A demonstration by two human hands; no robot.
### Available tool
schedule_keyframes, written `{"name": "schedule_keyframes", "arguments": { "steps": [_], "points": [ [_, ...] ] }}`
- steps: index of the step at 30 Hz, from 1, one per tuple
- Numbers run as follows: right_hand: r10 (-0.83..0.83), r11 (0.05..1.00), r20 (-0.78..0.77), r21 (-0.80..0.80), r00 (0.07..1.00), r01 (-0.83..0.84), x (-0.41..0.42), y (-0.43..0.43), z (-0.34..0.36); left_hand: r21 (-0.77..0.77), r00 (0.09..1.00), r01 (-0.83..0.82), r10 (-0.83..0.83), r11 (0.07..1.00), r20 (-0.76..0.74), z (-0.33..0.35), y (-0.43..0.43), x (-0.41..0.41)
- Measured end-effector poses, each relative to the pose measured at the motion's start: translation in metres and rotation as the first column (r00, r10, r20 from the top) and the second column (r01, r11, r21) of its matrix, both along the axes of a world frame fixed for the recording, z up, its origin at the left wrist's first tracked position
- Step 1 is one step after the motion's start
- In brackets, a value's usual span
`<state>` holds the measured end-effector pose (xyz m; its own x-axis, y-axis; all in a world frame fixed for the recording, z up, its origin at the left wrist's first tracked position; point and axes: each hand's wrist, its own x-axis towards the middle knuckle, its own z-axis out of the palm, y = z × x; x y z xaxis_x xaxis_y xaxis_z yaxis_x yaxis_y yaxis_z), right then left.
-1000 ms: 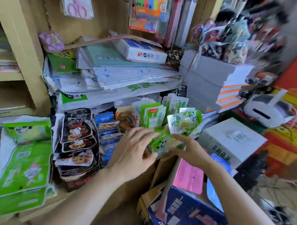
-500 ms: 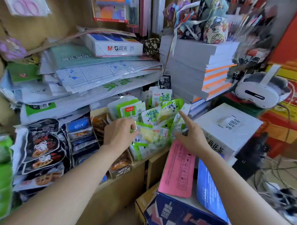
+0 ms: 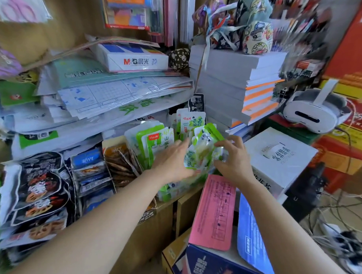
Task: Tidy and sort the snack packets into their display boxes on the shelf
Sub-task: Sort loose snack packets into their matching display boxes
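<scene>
I've got the green packet bundle [image 3: 202,153] between both hands. My left hand [image 3: 172,162] has fingers straight, palm flat on the bundle's 9 o'clock side. My right hand [image 3: 235,159] has fingers curled, gripping its 3 o'clock edge. Upright green packets [image 3: 153,142] stand at the bundle's 10 o'clock, white carton [image 3: 294,161] at 3 o'clock.

left hand [image 3: 171,163] and right hand [image 3: 234,159] bare, forearms [image 3: 103,222] unclothed.
</scene>
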<state>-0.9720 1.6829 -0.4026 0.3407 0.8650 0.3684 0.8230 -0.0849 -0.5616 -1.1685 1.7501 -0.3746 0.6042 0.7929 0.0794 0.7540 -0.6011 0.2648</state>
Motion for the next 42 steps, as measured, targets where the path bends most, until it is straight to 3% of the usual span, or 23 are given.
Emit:
{"name": "schedule_keyframes", "arguments": {
  "steps": [5, 7, 10, 13, 16, 20, 24, 31, 34, 37, 42],
  "points": [
    [0.118, 0.992, -0.268, 0.083, 0.956, -0.099, 0.006, -0.026, 0.020, -0.013, 0.971, 0.206, -0.203, 0.978, 0.124, -0.025, -0.024, -0.011],
    [0.216, 0.974, -0.244, 0.118, 0.945, -0.192, 0.000, -0.031, 0.023, 0.066, 0.958, 0.268, -0.273, 0.961, 0.089, -0.033, -0.033, -0.016],
    [0.240, 0.971, -0.151, 0.032, 0.959, -0.238, -0.008, -0.025, 0.020, 0.167, 0.946, 0.318, -0.325, 0.933, 0.012, -0.038, -0.041, -0.024],
    [0.161, 0.987, -0.043, 0.026, 0.986, -0.160, -0.011, -0.018, 0.011, 0.115, 0.919, 0.368, -0.380, 0.923, 0.106, -0.036, -0.050, -0.033],
    [0.089, 0.996, -0.023, 0.021, 0.996, -0.088, -0.005, -0.018, 0.007, 0.103, 0.936, 0.304, -0.317, 0.947, 0.155, -0.032, -0.050, -0.042],
    [0.034, 0.998, -0.017, -0.060, 0.999, -0.035, -0.001, -0.022, 0.015, 0.201, 0.986, 0.123, -0.097, 0.972, -0.135, -0.028, -0.038, -0.051],
    [-0.015, 0.998, -0.013, -0.061, 1.000, 0.014, -0.004, -0.024, 0.022, 0.244, 0.981, 0.089, -0.043, 0.966, -0.190, -0.023, -0.038, -0.048],
    [-0.200, 0.974, -0.100, 0.093, 0.975, 0.209, -0.004, -0.019, 0.021, 0.240, 0.997, -0.036, 0.051, 0.970, -0.057, -0.029, -0.043, -0.053],
    [-0.362, 0.883, -0.318, 0.183, 0.876, 0.431, -0.002, -0.014, 0.028, 0.207, 0.996, 0.037, -0.053, 0.978, 0.073, -0.037, -0.052, -0.045],
    [-0.408, 0.813, -0.519, 0.167, 0.751, 0.557, 0.000, -0.008, 0.036, 0.255, 0.960, 0.105, -0.165, 0.961, 0.228, -0.049, -0.060, -0.042],
    [-0.356, 0.839, -0.514, 0.191, 0.780, 0.509, -0.013, -0.002, 0.039, 0.440, 0.916, 0.184, -0.316, 0.879, 0.248, -0.063, -0.066, -0.049]
  ]
}}
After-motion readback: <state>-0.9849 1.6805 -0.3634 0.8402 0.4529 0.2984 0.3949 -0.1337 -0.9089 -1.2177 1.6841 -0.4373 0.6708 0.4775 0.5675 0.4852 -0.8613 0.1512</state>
